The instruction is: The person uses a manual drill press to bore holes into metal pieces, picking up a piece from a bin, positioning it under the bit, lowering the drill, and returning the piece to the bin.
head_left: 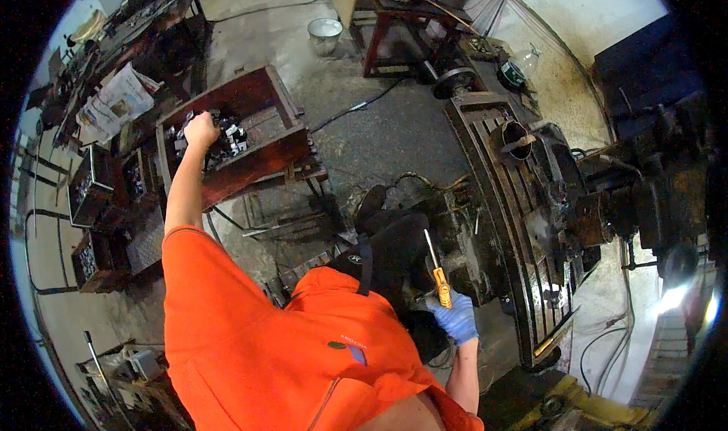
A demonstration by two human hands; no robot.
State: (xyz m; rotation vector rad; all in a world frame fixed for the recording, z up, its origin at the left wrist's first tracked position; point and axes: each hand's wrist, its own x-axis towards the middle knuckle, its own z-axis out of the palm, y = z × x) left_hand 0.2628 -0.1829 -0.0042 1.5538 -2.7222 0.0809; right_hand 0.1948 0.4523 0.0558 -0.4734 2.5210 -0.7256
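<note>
My bare left hand (202, 131) reaches into a reddish-brown open box (262, 162) on a stand at the left. Its fingers are curled down among small metal pieces (234, 137), and whatever they grip is hidden beneath the hand. On the right, in front of my body, my right hand (456, 319) wears a blue glove. It is closed around the yellow handle of a screwdriver (440, 278), whose thin metal shaft points up and away from me.
A machine with a long slotted metal table (504, 226) stands at the right, with a metal cup (516, 140) on it. Crates of metal pieces (91, 263) stand at the left. A white bucket (324, 36) sits on the floor ahead, near a dark red table (379, 40).
</note>
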